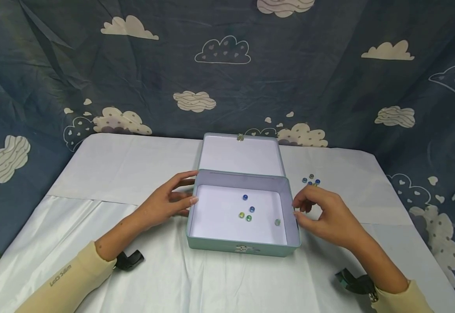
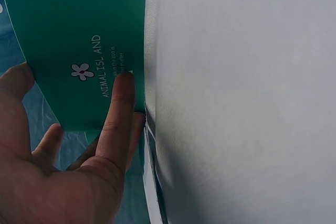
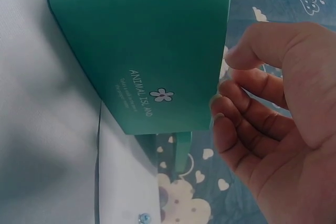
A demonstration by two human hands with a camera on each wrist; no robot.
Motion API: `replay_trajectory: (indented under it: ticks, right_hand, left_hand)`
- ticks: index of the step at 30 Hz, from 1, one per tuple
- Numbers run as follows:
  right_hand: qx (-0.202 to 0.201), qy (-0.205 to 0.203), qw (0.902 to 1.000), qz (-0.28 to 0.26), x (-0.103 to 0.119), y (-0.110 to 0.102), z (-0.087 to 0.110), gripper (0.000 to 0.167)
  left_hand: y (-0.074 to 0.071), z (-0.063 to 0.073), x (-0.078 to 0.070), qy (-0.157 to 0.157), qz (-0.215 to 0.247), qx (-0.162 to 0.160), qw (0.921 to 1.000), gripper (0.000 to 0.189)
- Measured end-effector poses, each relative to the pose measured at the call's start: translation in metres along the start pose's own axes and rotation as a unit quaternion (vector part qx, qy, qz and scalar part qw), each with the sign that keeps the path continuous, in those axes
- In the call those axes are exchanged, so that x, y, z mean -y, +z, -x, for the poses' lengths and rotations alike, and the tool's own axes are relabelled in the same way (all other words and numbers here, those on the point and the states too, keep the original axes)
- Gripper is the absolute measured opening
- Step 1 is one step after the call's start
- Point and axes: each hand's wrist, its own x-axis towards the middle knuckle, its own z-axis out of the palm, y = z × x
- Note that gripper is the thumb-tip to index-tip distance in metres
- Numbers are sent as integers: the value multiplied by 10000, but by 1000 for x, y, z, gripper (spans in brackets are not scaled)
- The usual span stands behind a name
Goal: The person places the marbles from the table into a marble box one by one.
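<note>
A green tin box (image 1: 244, 248) stands on the white cloth with its hinged lid (image 1: 242, 154) laid back behind it. Several glass marbles lie inside: two blue ones, including one blue marble (image 1: 245, 197), the others yellow-green and pale green. My left hand (image 1: 162, 202) rests against the box's left wall, thumb at the rim and fingers extended along the printed side in the left wrist view. Beside the right wall is my right hand (image 1: 325, 213), fingers loosely bent, thumb and index fingertips at the rim. The right wrist view shows nothing held in it.
Several loose marbles (image 1: 311, 176) lie on the cloth behind my right hand, some partly hidden by it. The white cloth (image 1: 141, 278) covers the table. A dark cloud-patterned curtain (image 1: 227, 82) hangs right behind the table's far edge.
</note>
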Motion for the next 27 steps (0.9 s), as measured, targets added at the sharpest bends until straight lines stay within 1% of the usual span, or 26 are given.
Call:
replay_trajectory:
  ticks: [9,13,20,27]
  right_hand:
    - [-37,2,10000,91,-1,-1,0,35]
    - [-89,38,9998,172,-4,-2,0,35]
    - [-210,135,9994,240,-13,-5,0,35]
    - [-430,279,9981,337,-25,-6,-1,36]
  left_hand:
    - [0,0,1,8,73,15,10000,73]
    - [0,-1,1,26,33,21,10000,75]
    - [0,0,0,23,-30,14,10000,76]
    - [0,0,0,19,-15,6,10000,75]
